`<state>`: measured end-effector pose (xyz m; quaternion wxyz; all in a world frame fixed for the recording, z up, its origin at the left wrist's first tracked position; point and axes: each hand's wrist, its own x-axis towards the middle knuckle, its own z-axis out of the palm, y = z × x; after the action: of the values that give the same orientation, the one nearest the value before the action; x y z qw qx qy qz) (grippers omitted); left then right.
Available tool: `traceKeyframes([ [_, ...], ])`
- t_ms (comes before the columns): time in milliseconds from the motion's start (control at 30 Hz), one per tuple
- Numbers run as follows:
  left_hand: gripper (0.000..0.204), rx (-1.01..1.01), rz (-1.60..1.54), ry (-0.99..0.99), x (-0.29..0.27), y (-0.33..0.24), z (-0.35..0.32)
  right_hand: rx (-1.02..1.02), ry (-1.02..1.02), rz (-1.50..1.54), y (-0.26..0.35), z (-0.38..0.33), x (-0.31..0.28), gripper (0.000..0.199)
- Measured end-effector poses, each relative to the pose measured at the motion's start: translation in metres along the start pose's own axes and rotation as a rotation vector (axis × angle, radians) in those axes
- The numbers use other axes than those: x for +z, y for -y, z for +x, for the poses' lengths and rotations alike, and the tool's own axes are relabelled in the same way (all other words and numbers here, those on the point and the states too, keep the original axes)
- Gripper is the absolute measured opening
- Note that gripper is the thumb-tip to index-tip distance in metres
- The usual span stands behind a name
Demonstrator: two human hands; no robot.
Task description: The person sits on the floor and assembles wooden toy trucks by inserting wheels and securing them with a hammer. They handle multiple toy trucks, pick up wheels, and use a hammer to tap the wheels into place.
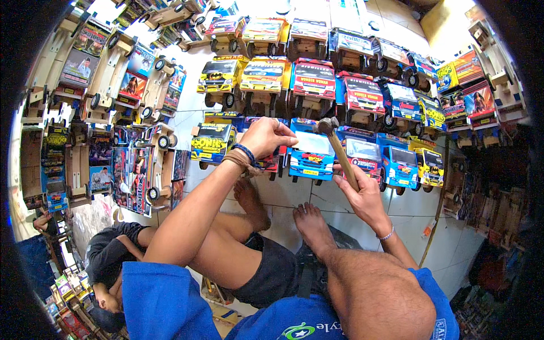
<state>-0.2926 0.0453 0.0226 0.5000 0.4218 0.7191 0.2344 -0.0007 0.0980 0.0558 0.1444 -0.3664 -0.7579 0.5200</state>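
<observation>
My right hand [362, 195] grips the wooden handle of a hammer [343, 158]. The hammer's metal head is up, over the top right corner of a blue toy truck [311, 161] with a pale windscreen. At that truck's upper left edge, the fingertips of my left hand [265, 137] are pinched together; what they hold, if anything, is too small to make out. Left of my hand stands a yellow and green toy truck [211, 141], and the hand partly hides another truck beside it. Right of the hammer are a red and white toy truck [362, 154] and a blue one [399, 164].
Rows of colourful toy trucks [265, 73] stand beyond my hands on the white tiled floor [277, 198]. Wooden truck bodies with black wheels [136, 164] are stacked at the left, and more trucks [470, 96] rise at the right. Another person [116, 249] is at the lower left.
</observation>
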Motion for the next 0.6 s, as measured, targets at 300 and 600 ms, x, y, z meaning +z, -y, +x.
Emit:
traceKeyframes([
  [300, 0.026, 0.0, -0.043, 0.003, 0.001, 0.009, 0.007, -0.015, 0.031, -0.143, -0.002, -0.012, -0.006, 0.036],
  [600, 0.027, 0.03, -0.042, 0.001, -0.001, 0.01, 0.005, 0.038, 0.09, -0.178, -0.001, -0.02, -0.01, 0.037],
])
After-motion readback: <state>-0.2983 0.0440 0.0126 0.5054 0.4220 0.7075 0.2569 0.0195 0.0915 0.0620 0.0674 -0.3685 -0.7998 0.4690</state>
